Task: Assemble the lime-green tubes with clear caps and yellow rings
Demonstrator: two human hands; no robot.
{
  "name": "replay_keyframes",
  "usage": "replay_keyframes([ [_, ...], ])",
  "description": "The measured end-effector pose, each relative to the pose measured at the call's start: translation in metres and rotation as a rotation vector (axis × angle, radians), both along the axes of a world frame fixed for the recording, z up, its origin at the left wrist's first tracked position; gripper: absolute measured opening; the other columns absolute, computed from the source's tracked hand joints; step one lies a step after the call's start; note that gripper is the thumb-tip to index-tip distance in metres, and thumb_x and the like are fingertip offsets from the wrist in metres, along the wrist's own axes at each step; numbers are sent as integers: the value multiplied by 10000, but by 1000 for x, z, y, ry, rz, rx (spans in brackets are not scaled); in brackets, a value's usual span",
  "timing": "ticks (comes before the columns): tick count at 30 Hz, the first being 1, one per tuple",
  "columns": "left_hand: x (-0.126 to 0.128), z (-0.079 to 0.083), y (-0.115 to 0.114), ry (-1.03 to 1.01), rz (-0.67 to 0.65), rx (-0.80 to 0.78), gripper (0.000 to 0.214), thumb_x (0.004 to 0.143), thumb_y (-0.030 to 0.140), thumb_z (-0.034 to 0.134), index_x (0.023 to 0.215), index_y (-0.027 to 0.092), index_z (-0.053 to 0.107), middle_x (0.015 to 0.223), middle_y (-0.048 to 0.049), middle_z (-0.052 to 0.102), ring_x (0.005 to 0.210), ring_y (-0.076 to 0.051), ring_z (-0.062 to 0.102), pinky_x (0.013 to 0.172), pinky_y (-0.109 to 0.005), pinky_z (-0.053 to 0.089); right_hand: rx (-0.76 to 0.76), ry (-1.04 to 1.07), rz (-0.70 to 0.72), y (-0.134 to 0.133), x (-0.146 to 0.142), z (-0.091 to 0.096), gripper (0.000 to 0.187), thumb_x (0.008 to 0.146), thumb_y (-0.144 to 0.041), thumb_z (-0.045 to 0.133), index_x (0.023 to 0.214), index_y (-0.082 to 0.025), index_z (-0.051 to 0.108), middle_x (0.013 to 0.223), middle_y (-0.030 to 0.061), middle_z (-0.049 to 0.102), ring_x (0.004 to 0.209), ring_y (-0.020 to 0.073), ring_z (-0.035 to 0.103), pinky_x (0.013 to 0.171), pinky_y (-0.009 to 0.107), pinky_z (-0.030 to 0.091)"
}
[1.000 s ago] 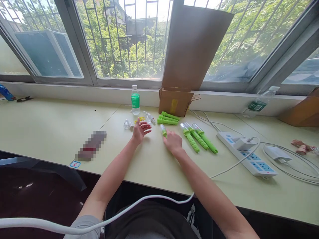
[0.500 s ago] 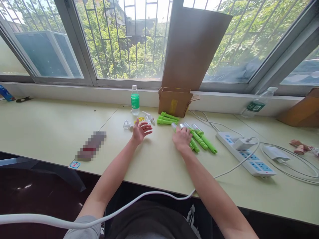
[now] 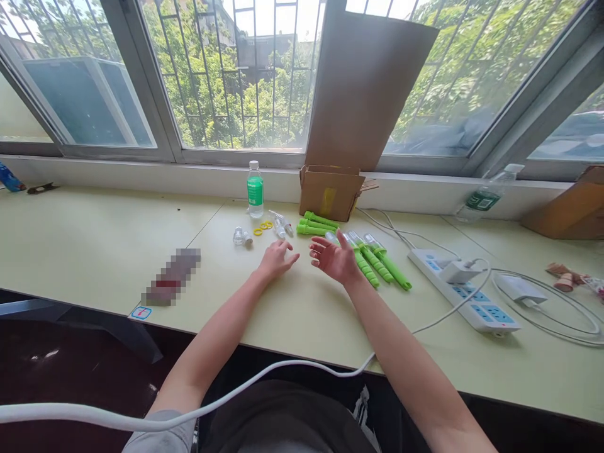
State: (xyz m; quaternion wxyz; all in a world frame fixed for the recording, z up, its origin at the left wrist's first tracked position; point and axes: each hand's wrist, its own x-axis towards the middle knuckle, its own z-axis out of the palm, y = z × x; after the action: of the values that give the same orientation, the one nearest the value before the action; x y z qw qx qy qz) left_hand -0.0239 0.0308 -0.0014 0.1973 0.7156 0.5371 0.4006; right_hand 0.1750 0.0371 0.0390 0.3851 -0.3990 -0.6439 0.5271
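Note:
My left hand (image 3: 278, 259) is over the table, back upward, its fingers slightly bent and apart with nothing in them. Facing it, my right hand (image 3: 334, 259) has its palm turned left and its fingers spread, also without an object. Just right of that hand lie several green spiral handles with clear ends (image 3: 376, 257), partly hidden behind it. Two or more plain green handles (image 3: 315, 230) rest behind my hands. Beyond my left hand are yellow rings (image 3: 258, 231), clear plastic pieces with pointed ends (image 3: 280, 224) and a clear round plastic piece (image 3: 238, 236).
A bottle with a green label (image 3: 255, 192) and a cardboard box (image 3: 327, 194) stand at the back. On the right are a power strip (image 3: 465, 292) with a plugged-in charger, a second charger (image 3: 521, 290) and cables. A white cable (image 3: 264, 372) crosses in front of my body.
My right hand has come off the spiral handles and moved left, turning its palm inward. My left hand has moved nearer and to the right, turning palm down, uncovering the yellow rings.

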Motion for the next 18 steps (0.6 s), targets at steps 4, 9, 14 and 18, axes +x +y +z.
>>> replay_keyframes([
  [4,-3,-4,2,203,20,-70,326,759,460,594,991,232,587,1178,-102,515,1173,-295,443,1045,-436,267,91,-186,-107,-6,7,8,643,938,-473,76,1374,-143,415,1165,146,614,899,233,584,676,348,457],
  [9,-4,-5,3,290,13,-107,407,774,496,550,1094,244,548,1273,-115,455,1258,-305,366,1074,-440,213,99,-276,-137,-9,6,11,689,931,-447,-11,1397,-128,381,1200,159,589,895,233,581,666,345,458],
  [14,-3,-6,3,361,10,-116,440,796,521,503,1143,252,525,1324,-120,423,1300,-306,318,1089,-441,185,77,-231,-87,-7,5,11,707,923,-462,-24,1406,-111,356,1237,168,569,928,233,587,674,345,466],
  [18,-3,-7,3,394,11,-130,449,808,527,480,1173,267,503,1348,-108,415,1328,-293,286,1102,-437,164,89,-207,-101,2,2,1,735,906,-541,47,1330,-107,462,1166,167,612,908,234,611,659,326,476],
])
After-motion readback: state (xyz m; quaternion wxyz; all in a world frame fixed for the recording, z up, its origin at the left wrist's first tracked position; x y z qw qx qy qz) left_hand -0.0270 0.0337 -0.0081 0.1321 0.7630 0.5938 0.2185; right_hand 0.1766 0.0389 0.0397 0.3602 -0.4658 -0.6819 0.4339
